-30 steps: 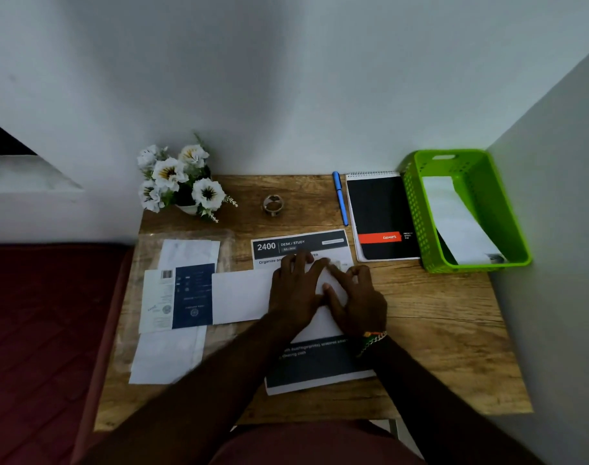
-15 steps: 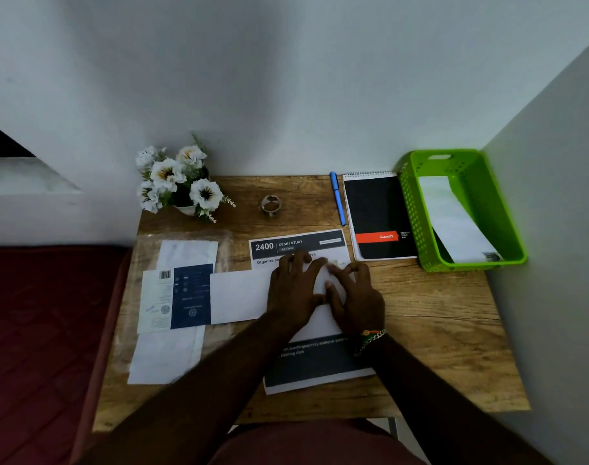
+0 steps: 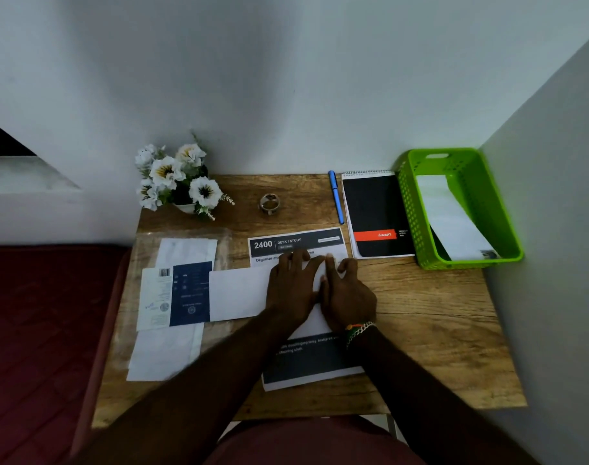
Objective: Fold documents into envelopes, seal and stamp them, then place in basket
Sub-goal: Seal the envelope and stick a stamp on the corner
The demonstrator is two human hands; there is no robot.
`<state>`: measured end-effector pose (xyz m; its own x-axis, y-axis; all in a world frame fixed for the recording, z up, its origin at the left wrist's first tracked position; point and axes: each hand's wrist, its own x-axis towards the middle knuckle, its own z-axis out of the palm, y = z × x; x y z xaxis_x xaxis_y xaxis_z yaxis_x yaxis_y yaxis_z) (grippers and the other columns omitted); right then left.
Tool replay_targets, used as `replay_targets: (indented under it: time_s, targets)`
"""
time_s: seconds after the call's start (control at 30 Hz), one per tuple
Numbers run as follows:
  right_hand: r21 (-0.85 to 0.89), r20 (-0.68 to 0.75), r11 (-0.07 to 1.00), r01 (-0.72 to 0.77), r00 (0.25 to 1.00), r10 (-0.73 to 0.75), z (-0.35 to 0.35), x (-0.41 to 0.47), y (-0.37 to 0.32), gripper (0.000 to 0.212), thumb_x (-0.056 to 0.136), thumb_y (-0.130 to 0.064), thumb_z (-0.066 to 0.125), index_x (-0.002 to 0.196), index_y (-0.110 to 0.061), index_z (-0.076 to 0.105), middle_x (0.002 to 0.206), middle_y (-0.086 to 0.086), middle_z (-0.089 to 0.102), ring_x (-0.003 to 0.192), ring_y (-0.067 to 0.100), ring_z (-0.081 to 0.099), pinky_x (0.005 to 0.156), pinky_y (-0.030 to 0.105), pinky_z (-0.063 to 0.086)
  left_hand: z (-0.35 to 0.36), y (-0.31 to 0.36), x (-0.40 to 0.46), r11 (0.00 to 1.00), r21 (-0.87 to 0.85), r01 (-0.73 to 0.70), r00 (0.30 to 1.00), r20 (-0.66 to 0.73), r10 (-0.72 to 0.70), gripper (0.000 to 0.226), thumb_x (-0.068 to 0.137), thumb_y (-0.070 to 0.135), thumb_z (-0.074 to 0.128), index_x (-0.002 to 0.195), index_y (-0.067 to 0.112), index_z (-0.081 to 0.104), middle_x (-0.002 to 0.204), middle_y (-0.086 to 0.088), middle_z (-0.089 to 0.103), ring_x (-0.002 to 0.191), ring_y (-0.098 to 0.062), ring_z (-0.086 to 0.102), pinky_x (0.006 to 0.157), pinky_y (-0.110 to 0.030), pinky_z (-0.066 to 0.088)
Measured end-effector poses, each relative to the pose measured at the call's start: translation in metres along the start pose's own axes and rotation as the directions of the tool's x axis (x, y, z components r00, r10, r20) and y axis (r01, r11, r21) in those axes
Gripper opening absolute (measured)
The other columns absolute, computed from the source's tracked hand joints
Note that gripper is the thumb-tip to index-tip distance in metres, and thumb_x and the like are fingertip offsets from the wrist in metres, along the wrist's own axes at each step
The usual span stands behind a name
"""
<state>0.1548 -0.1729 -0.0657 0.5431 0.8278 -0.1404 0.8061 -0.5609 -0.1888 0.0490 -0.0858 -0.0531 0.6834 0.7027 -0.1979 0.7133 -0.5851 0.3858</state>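
Both hands flat, side by side, on white envelope (image 3: 239, 293) at bench (image 3: 430, 317) centre: left hand (image 3: 291, 290) fingers straight and spread, right hand (image 3: 348, 295) fingers straight, pressing paper. Printed document (image 3: 296, 245) beneath. Green basket (image 3: 410, 209) far right, holding an envelope.

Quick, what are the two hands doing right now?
Left hand: open, fingers flat, pressing on the white envelope.
Right hand: open, fingers pressing the same envelope beside the left hand.

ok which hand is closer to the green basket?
Right. The right hand presses the white envelope mid-desk, on the side toward the green basket; the left hand lies beside it, farther from the basket.
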Motion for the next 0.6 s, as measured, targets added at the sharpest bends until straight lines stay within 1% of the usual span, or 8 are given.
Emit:
replay_targets:
  time_s: [0.17,0.27,0.33,0.4,0.47,0.5,0.57,0.6]
  targets:
    - [0.032,-0.025,0.999,-0.012,1.0,0.012,0.0,-0.003,0.002,0.057,0.101,-0.046,0.039,0.153,-0.025,0.032,0.146,0.009,0.038,0.074,0.022,0.065,0.052,0.026,0.038,0.001,0.004,-0.003,1.0,0.021,-0.008,1.0,-0.014,0.008,0.069,0.089,0.053,0.062,0.15,0.036,0.034,0.151,0.0,0.028,0.138,-0.024,0.026,0.111,-0.039,0.031]
    - [0.062,-0.054,0.998,-0.019,0.998,0.022,0.004,-0.002,0.005,0.054,0.099,-0.042,0.046,0.15,-0.023,0.042,0.145,0.012,0.043,0.068,0.026,0.065,0.05,0.028,0.041,0.001,0.003,-0.003,1.0,0.016,-0.003,1.0,-0.012,0.003,0.074,0.087,0.056,0.063,0.151,0.035,0.033,0.152,0.0,0.028,0.139,-0.024,0.025,0.112,-0.039,0.03]
    - [0.073,-0.065,0.997,0.006,0.998,-0.001,0.005,-0.001,0.008,0.052,0.098,-0.041,0.049,0.146,-0.022,0.047,0.14,0.013,0.047,0.063,0.025,0.063,0.047,0.029,0.045,0.001,0.004,-0.003,1.0,0.027,-0.006,1.0,-0.004,0.006,0.076,0.087,0.057,0.063,0.152,0.035,0.031,0.153,-0.001,0.026,0.14,-0.025,0.025,0.113,-0.04,0.03]
    - [0.098,-0.071,0.995,0.021,0.997,-0.014,0.005,-0.001,0.012,0.049,0.097,-0.04,0.051,0.142,-0.022,0.052,0.138,0.012,0.048,0.061,0.023,0.061,0.046,0.027,0.044,0.0,0.005,-0.003,0.999,0.033,-0.007,1.0,0.015,0.006,0.078,0.087,0.056,0.064,0.153,0.034,0.029,0.153,-0.001,0.024,0.141,-0.026,0.024,0.113,-0.04,0.029]
    - [0.137,-0.102,0.989,0.051,0.994,-0.037,0.004,-0.002,0.019,0.043,0.095,-0.038,0.052,0.134,-0.02,0.059,0.131,0.011,0.051,0.058,0.018,0.058,0.045,0.024,0.038,-0.001,0.006,-0.003,0.999,0.037,-0.001,1.0,0.026,0.0,0.08,0.086,0.057,0.065,0.153,0.035,0.028,0.153,-0.002,0.024,0.14,-0.026,0.024,0.113,-0.041,0.029]
    - [0.155,-0.126,0.984,0.088,0.99,-0.069,0.004,-0.003,0.023,0.042,0.094,-0.037,0.051,0.129,-0.018,0.063,0.127,0.01,0.052,0.058,0.016,0.056,0.044,0.022,0.037,-0.002,0.007,-0.003,0.999,0.037,0.002,1.0,0.026,-0.003,0.08,0.085,0.057,0.066,0.153,0.035,0.028,0.153,-0.002,0.025,0.14,-0.026,0.024,0.113,-0.041,0.029]
    - [0.218,-0.209,0.959,0.179,0.969,-0.133,0.007,-0.006,0.032,0.037,0.092,-0.034,0.051,0.116,-0.013,0.069,0.122,0.012,0.055,0.063,0.014,0.057,0.046,0.018,0.039,-0.001,0.006,-0.003,0.999,0.033,0.007,1.0,0.022,-0.008,0.081,0.084,0.056,0.068,0.152,0.036,0.028,0.152,-0.001,0.026,0.139,-0.026,0.025,0.113,-0.041,0.03]
    - [0.27,-0.248,0.941,0.205,0.959,-0.138,0.008,-0.007,0.036,0.031,0.092,-0.03,0.055,0.111,-0.011,0.071,0.121,0.012,0.055,0.067,0.014,0.058,0.049,0.017,0.042,-0.001,0.006,-0.003,0.999,0.032,0.006,1.0,0.019,-0.006,0.081,0.084,0.056,0.068,0.152,0.035,0.029,0.151,-0.001,0.027,0.139,-0.026,0.025,0.113,-0.041,0.031]
